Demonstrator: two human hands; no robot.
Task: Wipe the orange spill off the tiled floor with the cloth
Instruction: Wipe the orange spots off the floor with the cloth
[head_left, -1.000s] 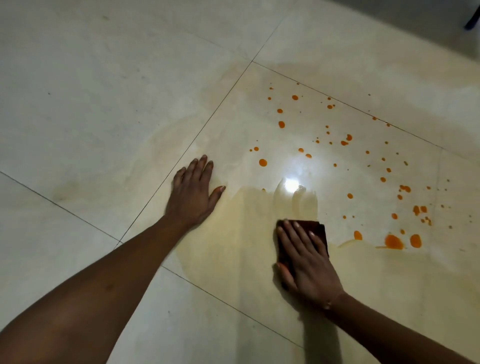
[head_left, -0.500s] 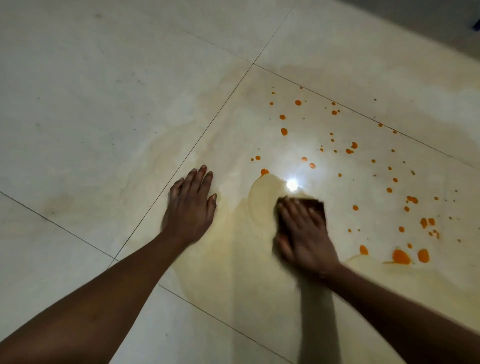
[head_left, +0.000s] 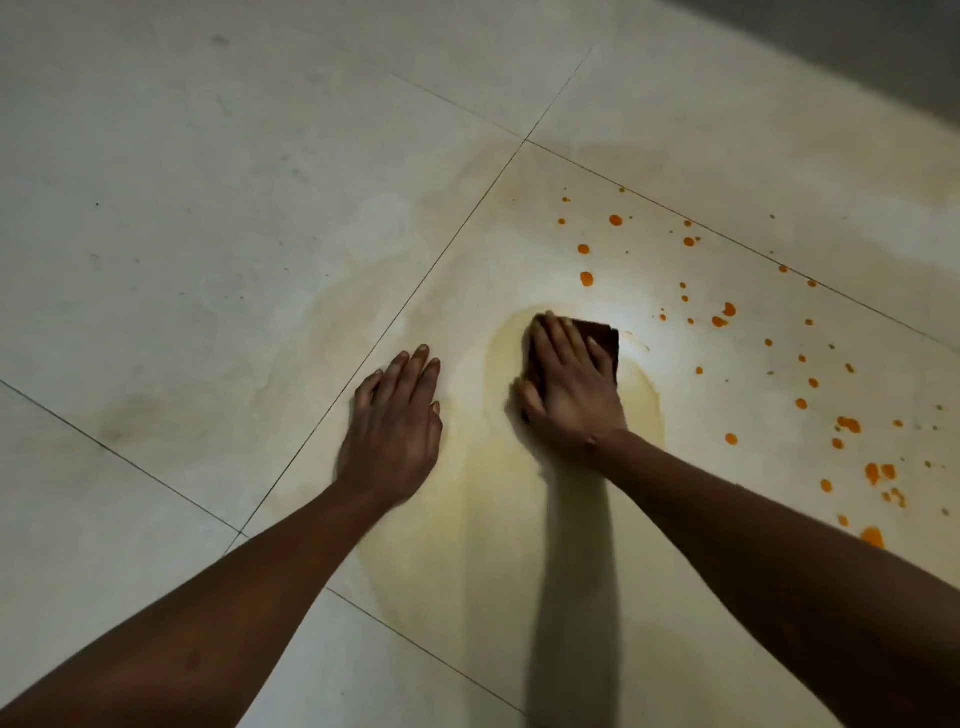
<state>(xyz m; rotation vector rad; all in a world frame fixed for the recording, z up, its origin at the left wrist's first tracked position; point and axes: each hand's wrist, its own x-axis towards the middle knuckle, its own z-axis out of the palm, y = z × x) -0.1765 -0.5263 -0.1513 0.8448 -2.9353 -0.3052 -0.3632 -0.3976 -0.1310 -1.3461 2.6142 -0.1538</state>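
Observation:
A dark brown folded cloth (head_left: 602, 340) lies flat on the pale tiled floor (head_left: 208, 208), pressed down by my right hand (head_left: 569, 384), whose fingers cover most of it. My left hand (head_left: 397, 421) rests flat on the floor just to the left, fingers together, holding nothing. Orange drops of the spill (head_left: 727, 312) are scattered to the right and beyond the cloth, with bigger blobs (head_left: 872, 535) near the right edge. A yellowish wet smear (head_left: 493, 519) spreads beneath and behind the cloth.
Dark grout lines (head_left: 415, 291) cross the floor between large tiles. A bright light reflection (head_left: 631, 325) glares on the tile right beside the cloth. A dark shadowed strip (head_left: 883, 57) runs along the top right corner.
My right hand has pushed the cloth forward, away from me, stretching the wet smear and wiping away the drops near the glare. My left hand stayed planted.

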